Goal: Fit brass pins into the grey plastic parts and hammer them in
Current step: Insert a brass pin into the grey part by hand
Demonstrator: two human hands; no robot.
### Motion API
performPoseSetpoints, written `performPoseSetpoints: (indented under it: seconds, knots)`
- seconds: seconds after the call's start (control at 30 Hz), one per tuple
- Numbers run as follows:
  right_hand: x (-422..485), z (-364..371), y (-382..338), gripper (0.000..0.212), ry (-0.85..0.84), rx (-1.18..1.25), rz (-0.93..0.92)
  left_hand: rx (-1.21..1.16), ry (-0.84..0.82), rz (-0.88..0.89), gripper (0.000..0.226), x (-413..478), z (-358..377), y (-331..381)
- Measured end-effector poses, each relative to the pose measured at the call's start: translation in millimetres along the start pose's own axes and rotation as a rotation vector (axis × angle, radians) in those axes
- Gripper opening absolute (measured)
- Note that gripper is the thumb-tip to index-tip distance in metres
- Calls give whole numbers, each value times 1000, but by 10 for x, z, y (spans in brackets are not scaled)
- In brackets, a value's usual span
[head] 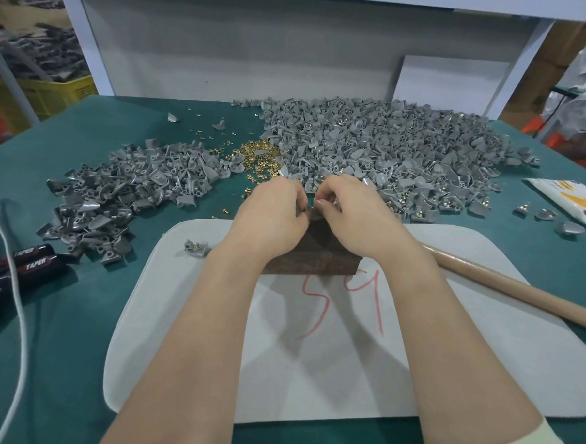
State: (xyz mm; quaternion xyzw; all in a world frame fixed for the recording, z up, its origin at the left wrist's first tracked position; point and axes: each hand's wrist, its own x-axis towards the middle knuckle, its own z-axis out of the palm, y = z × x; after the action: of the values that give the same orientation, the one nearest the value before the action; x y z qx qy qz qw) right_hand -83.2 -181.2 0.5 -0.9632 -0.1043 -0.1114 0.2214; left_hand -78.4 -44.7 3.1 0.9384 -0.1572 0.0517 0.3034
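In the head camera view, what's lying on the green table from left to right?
Black handles → smaller pile of grey parts → brass pins → bigger pile of grey parts → white packet.

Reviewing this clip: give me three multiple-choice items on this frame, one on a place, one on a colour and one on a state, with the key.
1. Where does the brass pin pile lie?
A. between the left grey heap and the right grey heap
B. on the floor
C. in a crate

2. What colour are the marks written on the white mat?
A. blue
B. red
C. black

3. What are the two hands doing?
A. lying flat on the table
B. swinging a hammer
C. pinching a small piece over the dark block

Key:
1 A: the pins fill the gap between the heaps.
2 B: the strokes are red.
3 C: the left hand and right hand meet at curled fingertips above the block.
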Motion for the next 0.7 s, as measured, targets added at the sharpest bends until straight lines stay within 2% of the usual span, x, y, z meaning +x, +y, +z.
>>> performPoseSetpoints:
  seconds: [0.43,0.7]
  knots:
    - [1,-20,28,7,-19,26,5,9,2,3,4,1,9,-12]
    - [-25,-10,-44,15,19,-44,-15,-8,-3,2,9,3,8,-18]
